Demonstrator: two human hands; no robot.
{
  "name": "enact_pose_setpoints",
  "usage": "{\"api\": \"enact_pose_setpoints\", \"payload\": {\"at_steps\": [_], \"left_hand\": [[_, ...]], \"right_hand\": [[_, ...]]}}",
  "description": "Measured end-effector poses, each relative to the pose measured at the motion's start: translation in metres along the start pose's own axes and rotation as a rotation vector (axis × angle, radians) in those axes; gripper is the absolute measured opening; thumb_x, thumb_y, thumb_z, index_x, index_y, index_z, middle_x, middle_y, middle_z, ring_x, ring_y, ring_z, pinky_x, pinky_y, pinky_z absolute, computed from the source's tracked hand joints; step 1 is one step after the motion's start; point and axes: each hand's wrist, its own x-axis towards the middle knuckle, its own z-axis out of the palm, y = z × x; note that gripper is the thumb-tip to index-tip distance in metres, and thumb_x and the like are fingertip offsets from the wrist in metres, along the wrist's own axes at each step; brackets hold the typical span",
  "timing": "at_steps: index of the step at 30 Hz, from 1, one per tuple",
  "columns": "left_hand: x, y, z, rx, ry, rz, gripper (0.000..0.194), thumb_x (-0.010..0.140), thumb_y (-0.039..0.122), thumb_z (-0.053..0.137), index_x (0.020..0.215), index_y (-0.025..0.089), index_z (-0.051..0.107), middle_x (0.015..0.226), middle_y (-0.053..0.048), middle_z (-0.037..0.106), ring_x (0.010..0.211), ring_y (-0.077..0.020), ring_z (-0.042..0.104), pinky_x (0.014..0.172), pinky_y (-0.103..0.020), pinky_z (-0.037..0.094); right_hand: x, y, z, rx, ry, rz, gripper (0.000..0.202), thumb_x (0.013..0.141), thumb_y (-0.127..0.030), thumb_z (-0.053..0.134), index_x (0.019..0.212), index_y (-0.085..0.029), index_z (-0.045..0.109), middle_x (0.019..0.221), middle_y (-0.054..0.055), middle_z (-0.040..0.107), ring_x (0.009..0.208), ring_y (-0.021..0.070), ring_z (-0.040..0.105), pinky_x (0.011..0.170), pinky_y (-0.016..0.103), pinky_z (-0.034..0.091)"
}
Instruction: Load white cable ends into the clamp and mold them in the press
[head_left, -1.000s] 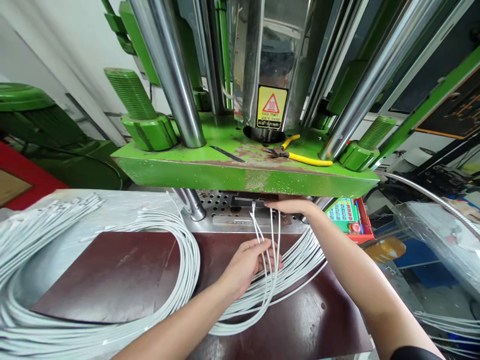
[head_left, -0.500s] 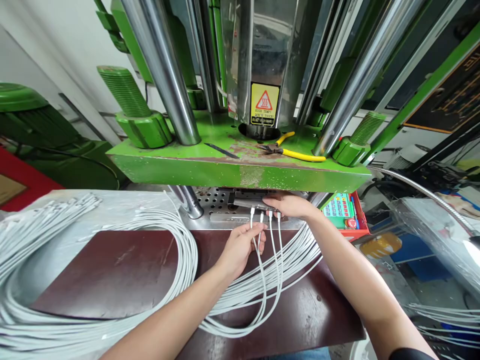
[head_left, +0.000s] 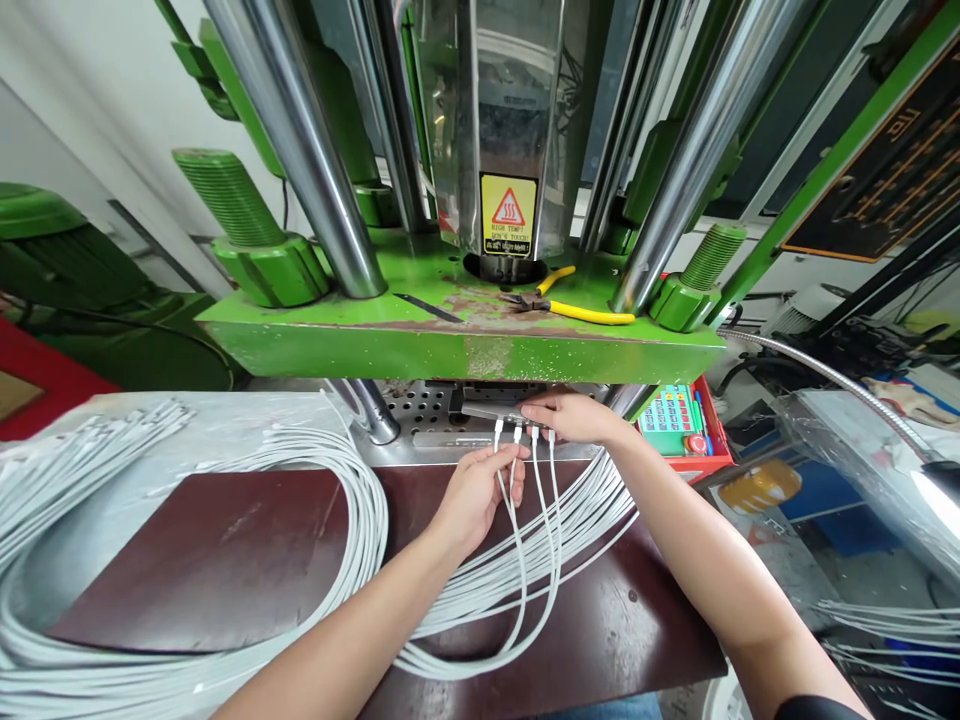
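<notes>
While the left hand [head_left: 472, 490] pinches limp, light white cables [head_left: 525, 540] just behind their plugs, the right hand [head_left: 570, 415], fingers closed on the plug ends, steadies them at the mould [head_left: 487, 405].

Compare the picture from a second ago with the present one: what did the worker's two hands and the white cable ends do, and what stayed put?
The left hand slid up the four white cable ends, from bunching them mid-length to fingering them near the metal fixture, where they now line up. The right hand stayed at the fixture. The pliers and cable coils kept their places.

White cables [head_left: 525, 560], green press plate [head_left: 450, 345], yellow-handled pliers [head_left: 577, 312], dark-brown board [head_left: 225, 550].
</notes>
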Motion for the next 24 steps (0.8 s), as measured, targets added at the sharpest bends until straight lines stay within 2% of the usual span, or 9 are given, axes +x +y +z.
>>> {"api": "enact_pose_setpoints", "payload": {"at_steps": [4,9,18,21,24], "left_hand": [[-0.002,0.002,-0.001,0.007,-0.006,0.007,0.019,0.073,0.027,0.064,0.076,0.009,0.065,0.050,0.002,0.052,0.039,-0.0097,0.044,0.041,-0.024,0.036],[-0.004,0.002,0.001,0.012,0.045,0.038,0.018,0.073,0.027,0.064,0.077,0.010,0.064,0.050,0.003,0.052,0.039,-0.0094,0.044,0.040,-0.024,0.035],[0.001,0.009,0.000,0.006,0.077,0.021,0.015,0.071,0.022,0.064,0.076,0.008,0.065,0.051,0.002,0.052,0.039,-0.0090,0.044,0.040,-0.023,0.035],[0.001,0.010,0.000,0.006,0.071,0.009,0.018,0.073,0.024,0.065,0.079,0.008,0.065,0.057,-0.002,0.058,0.045,-0.0108,0.052,0.046,-0.024,0.043],[-0.009,0.003,0.004,0.001,0.032,-0.078,0.025,0.075,0.032,0.067,0.085,0.008,0.063,0.074,-0.009,0.067,0.064,-0.0168,0.063,0.064,-0.029,0.051]], "right_hand": [[-0.001,-0.002,-0.001,0.042,-0.026,0.016,0.039,0.091,-0.046,0.041,0.111,-0.023,0.065,0.091,0.000,0.071,0.065,0.0134,0.059,0.064,0.024,0.046],[0.000,-0.003,-0.001,-0.008,-0.002,0.014,0.039,0.092,-0.045,0.040,0.112,-0.022,0.065,0.090,0.001,0.071,0.068,0.0140,0.060,0.067,0.024,0.045],[0.000,-0.010,0.006,-0.063,0.031,-0.081,0.035,0.092,-0.035,0.042,0.112,-0.020,0.066,0.109,0.002,0.067,0.092,0.0168,0.061,0.081,0.023,0.043],[0.004,-0.008,0.002,-0.061,-0.020,-0.053,0.037,0.092,-0.039,0.041,0.111,-0.020,0.066,0.099,0.002,0.070,0.079,0.0158,0.062,0.074,0.024,0.044],[0.013,-0.002,-0.002,-0.056,-0.061,-0.026,0.039,0.092,-0.043,0.039,0.108,-0.020,0.066,0.086,0.003,0.071,0.066,0.0157,0.059,0.065,0.026,0.045]]}}
